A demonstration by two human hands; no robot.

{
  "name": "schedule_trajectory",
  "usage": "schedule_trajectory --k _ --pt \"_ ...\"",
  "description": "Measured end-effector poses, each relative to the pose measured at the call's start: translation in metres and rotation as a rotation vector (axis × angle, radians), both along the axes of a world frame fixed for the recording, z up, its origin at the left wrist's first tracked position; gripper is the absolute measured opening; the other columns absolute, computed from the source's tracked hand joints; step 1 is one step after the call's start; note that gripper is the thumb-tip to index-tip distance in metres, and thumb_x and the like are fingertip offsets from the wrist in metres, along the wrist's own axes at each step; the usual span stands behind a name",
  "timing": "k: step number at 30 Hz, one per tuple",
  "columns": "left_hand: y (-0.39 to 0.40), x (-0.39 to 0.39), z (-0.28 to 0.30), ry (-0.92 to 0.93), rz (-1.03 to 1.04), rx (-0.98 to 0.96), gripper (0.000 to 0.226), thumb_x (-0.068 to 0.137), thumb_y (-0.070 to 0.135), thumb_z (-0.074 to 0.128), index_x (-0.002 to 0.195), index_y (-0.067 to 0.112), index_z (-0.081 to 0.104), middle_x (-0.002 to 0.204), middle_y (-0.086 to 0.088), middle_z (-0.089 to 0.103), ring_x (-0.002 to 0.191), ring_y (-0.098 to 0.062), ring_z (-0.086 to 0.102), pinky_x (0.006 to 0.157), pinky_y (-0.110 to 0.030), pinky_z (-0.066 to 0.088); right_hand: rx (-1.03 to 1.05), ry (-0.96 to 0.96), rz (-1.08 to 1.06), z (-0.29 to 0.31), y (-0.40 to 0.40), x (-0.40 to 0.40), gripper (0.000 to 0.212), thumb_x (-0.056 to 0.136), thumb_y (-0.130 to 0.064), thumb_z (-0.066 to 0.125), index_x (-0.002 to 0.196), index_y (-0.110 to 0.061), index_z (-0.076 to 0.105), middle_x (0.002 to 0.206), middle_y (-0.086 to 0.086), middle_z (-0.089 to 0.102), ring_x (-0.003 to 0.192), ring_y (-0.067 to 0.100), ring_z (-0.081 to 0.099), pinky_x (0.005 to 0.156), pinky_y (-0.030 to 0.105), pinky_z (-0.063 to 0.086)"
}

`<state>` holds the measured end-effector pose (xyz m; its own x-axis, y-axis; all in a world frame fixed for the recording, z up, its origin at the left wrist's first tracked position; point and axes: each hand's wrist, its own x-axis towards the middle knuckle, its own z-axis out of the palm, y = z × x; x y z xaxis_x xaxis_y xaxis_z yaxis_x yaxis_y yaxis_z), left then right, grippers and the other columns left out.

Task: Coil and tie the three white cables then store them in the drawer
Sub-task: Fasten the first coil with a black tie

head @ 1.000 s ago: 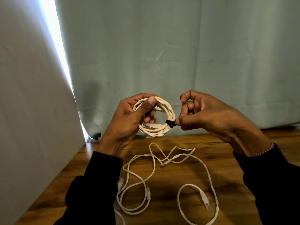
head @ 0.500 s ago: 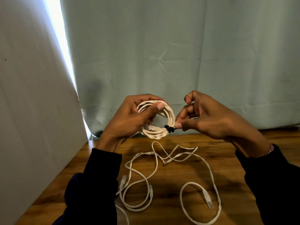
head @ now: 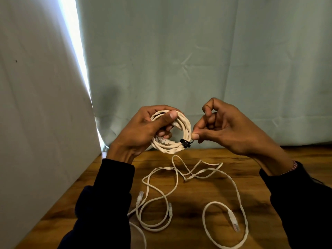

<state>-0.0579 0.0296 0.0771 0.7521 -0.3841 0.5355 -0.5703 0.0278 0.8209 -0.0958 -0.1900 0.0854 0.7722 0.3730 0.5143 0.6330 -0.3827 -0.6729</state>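
The left hand (head: 142, 130) holds the coil (head: 171, 133) up above the counter (head: 224, 196), thumb laid across the top of the ring and the fingers curled through its middle. The coil looks light and springy; I'd say the turns want to fan open if that grip slackens, so the place to hold it is across all the turns at once, as the hand does.

On the coil's lower right sits a black tie (head: 185, 143), wrapped round the turns. Just right of the coil, the right hand (head: 226, 130) pinches the tie's free tail between thumb and forefinger, the other fingers curled in. The tie is small and thin, likely slippery at the tip.

Below the coil, loose cable (head: 177, 177) sprawls over the counter, soft and limp, plugs (head: 233, 221) at the ends. Those hard plugs would probably be the easiest starting points for winding.
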Motion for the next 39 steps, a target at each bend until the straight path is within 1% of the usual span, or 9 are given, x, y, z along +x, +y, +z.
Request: schedule_trajectory --k 6,9,13,16,22,29,33,36,39 --pt "0.0 0.001 -0.002 0.049 -0.057 -0.092 0.027 0.087 0.023 0.061 0.101 0.003 0.073 0.063 -0.004 0.053 0.05 -0.011 0.041 0.053 -0.024 0.046 0.08 -0.003 -0.051 -0.001 0.003 0.001 0.032 0.074 -0.01 0.08 0.096 -0.011 0.057 0.081 0.003 0.076 0.074 0.015 0.074 0.067 0.022 0.059" --pt "0.002 0.002 -0.002 0.042 -0.057 -0.108 0.028 0.088 0.024 0.061 0.103 0.003 0.072 0.064 -0.005 0.053 0.05 -0.011 0.042 0.055 -0.026 0.046 0.11 -0.039 -0.066 -0.001 0.004 0.002 0.03 0.069 -0.017 0.082 0.093 -0.009 0.065 0.079 0.003 0.075 0.071 0.015 0.074 0.065 0.022 0.059" --pt "0.004 0.002 0.0 0.028 -0.039 -0.111 0.028 0.088 0.026 0.061 0.103 0.006 0.073 0.065 -0.005 0.054 0.051 -0.011 0.044 0.057 -0.027 0.048 0.128 -0.047 -0.029 -0.001 0.004 0.002 0.021 0.072 -0.019 0.079 0.088 -0.009 0.071 0.078 0.004 0.075 0.069 0.018 0.073 0.064 0.025 0.06" --pt "0.003 0.002 0.0 0.027 -0.028 -0.128 0.028 0.089 0.025 0.061 0.104 0.004 0.073 0.066 -0.006 0.053 0.051 -0.01 0.043 0.056 -0.026 0.048 0.102 -0.02 -0.01 0.001 0.0 0.0 0.02 0.073 -0.025 0.076 0.088 -0.012 0.074 0.078 0.003 0.075 0.07 0.018 0.074 0.064 0.025 0.06" --pt "0.003 0.004 0.0 0.044 0.0 -0.171 0.028 0.089 0.025 0.061 0.104 0.004 0.072 0.067 -0.007 0.053 0.051 -0.01 0.043 0.056 -0.026 0.049 0.052 0.057 0.034 0.001 -0.008 0.001 0.02 0.078 -0.023 0.074 0.093 -0.01 0.076 0.081 0.005 0.077 0.074 0.02 0.075 0.067 0.028 0.061" --pt "0.002 0.004 -0.001 0.037 0.011 -0.131 0.029 0.09 0.026 0.06 0.106 0.004 0.072 0.066 -0.005 0.055 0.051 -0.01 0.045 0.059 -0.029 0.048 0.06 0.089 0.102 -0.003 -0.004 0.006 0.017 0.085 -0.017 0.067 0.097 -0.007 0.073 0.085 0.01 0.075 0.078 0.024 0.074 0.072 0.03 0.062" --pt "0.002 0.004 0.0 0.034 -0.012 -0.093 0.028 0.09 0.026 0.06 0.106 0.006 0.073 0.066 -0.004 0.055 0.052 -0.01 0.046 0.059 -0.028 0.049 0.051 0.105 0.125 -0.005 -0.005 0.009 0.01 0.089 -0.011 0.066 0.096 -0.007 0.072 0.084 0.009 0.074 0.076 0.022 0.073 0.07 0.028 0.06" --pt "0.001 0.004 -0.001 0.046 -0.028 -0.101 0.029 0.09 0.027 0.06 0.105 0.006 0.072 0.066 -0.004 0.054 0.052 -0.01 0.045 0.058 -0.028 0.048 0.054 0.107 0.118 -0.007 -0.005 0.011 0.009 0.087 -0.012 0.069 0.094 -0.008 0.072 0.08 0.007 0.074 0.072 0.019 0.072 0.067 0.026 0.059" --pt "0.001 0.003 -0.002 0.064 -0.049 -0.119 0.029 0.089 0.026 0.06 0.104 0.004 0.072 0.065 -0.005 0.053 0.051 -0.01 0.043 0.056 -0.027 0.047 0.078 0.089 0.074 -0.008 -0.003 0.013 0.021 0.078 -0.022 0.073 0.094 -0.009 0.069 0.076 0.007 0.073 0.068 0.019 0.071 0.065 0.027 0.06"
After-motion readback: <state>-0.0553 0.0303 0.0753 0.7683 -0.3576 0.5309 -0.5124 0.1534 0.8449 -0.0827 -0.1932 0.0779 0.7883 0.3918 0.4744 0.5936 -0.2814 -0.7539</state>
